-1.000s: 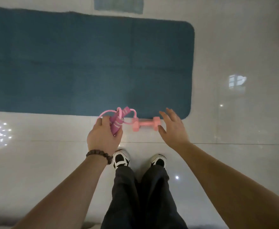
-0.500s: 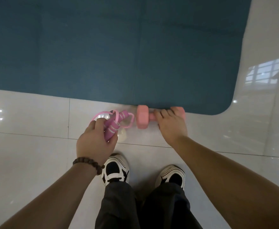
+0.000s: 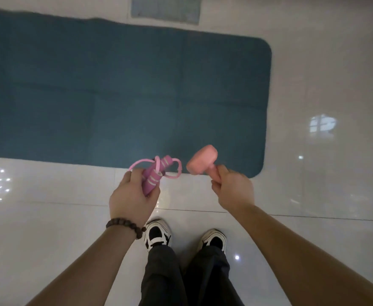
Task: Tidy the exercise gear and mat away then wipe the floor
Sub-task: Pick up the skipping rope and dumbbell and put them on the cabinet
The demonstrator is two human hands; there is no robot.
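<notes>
A dark teal exercise mat [image 3: 119, 89] lies flat on the glossy white tile floor [image 3: 44, 213], stretching from the left edge to past the middle. My left hand [image 3: 132, 195] grips the bundled pink skipping rope [image 3: 153, 175] by its handles, with loops of cord sticking out above the fist. My right hand [image 3: 232, 186] grips the bar of a pink dumbbell [image 3: 201, 160], lifted off the floor with one round end pointing up and left. The dumbbell's other end is hidden behind my fingers.
A small grey-blue cloth or rug [image 3: 165, 8] lies on the floor beyond the mat's far edge. My two black-and-white shoes [image 3: 159, 235] stand on the tiles just below my hands. Light reflections spot the floor at left and right.
My right hand closed round the dumbbell on the floor and raised it. The left hand rose too with the skipping rope. The view pulled back up from the floor.
</notes>
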